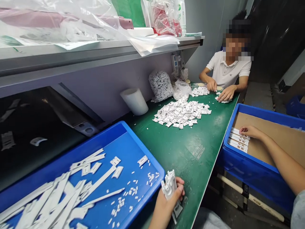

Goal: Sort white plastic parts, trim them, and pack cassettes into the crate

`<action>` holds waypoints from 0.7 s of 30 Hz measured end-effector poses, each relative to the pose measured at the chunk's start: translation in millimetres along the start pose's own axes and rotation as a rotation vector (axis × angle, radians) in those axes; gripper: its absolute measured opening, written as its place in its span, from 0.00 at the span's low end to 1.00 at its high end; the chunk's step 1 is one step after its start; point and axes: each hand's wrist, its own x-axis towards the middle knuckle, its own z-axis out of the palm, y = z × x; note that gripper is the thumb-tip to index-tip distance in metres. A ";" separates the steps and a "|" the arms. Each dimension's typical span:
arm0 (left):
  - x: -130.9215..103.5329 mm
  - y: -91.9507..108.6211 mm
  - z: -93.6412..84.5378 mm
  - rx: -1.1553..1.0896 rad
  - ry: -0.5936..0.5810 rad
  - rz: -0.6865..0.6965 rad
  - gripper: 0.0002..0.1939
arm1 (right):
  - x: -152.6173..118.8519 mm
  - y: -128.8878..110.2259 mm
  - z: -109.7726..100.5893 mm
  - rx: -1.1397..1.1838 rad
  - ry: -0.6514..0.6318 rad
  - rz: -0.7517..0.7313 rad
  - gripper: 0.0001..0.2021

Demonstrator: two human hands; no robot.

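My left hand [165, 204] is closed around several white plastic strips [169, 185] bunched together, held over the green table beside the blue tray's corner. Their ends stick out above and below my fingers. Over the cardboard-lined blue crate [229, 122] on the right, my right hand [250, 131] pinches the end of a white plastic strip at the top of a row. The other slotted white strips [238, 145] in this row lie side by side just below my fingers.
A blue tray [149, 156] at left holds loose white strips and small scraps. White clips [182, 113] are heaped on the green table [164, 143], near a filled bag [160, 86] and a white roll [134, 101]. A co-worker [228, 71] handles small white parts. A shelf [105, 51] overhangs.
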 end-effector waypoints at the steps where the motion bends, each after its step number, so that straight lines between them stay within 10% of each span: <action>1: 0.0 0.6 0.0 0.004 0.005 0.001 0.28 | -1.2 -1.7 -0.8 -0.004 -0.012 0.002 0.10; 21: 2.8 -11.1 -5.9 0.044 -0.029 0.004 0.28 | -1.8 -16.3 2.2 -0.132 0.073 -0.026 0.10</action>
